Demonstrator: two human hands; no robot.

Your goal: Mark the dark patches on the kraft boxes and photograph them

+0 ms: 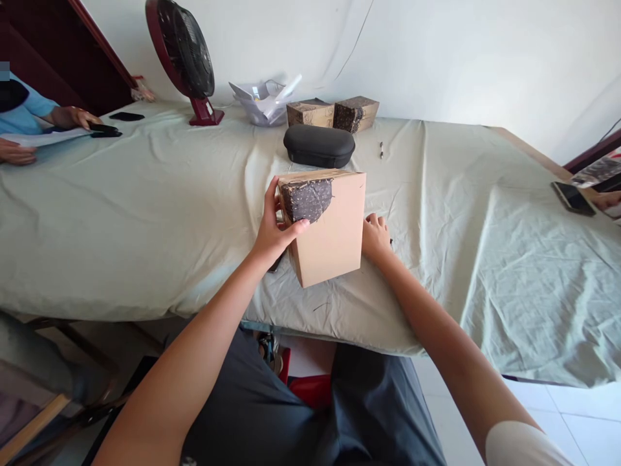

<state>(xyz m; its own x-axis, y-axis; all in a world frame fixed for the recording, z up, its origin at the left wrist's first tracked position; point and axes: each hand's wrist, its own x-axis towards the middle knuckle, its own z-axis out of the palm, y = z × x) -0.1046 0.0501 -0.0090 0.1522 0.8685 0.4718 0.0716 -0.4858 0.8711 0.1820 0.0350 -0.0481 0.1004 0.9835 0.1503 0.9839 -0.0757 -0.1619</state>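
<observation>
A cardboard box point(334, 239) stands slightly tilted in front of me over the cloth-covered table. Dark scribbled colouring with pale flecks covers its upper left corner. My left hand point(277, 226) is closed on the box's left side, thumb across the front face and fingers behind. Beside the lower right edge of the box is my right hand point(376, 234), its fingers curled. A small dark tip point(391, 241) shows at that hand; what it belongs to is hidden. Partly covered by my left wrist and the box lies a dark flat object point(276, 264).
Behind the box are a black zip case point(319, 146), two patterned boxes point(310, 113), a small pen-like item point(381, 150) and a clear plastic basket point(262, 110). A fan point(206, 111) stands back left. People sit at both sides, with phones point(573, 198) near their hands.
</observation>
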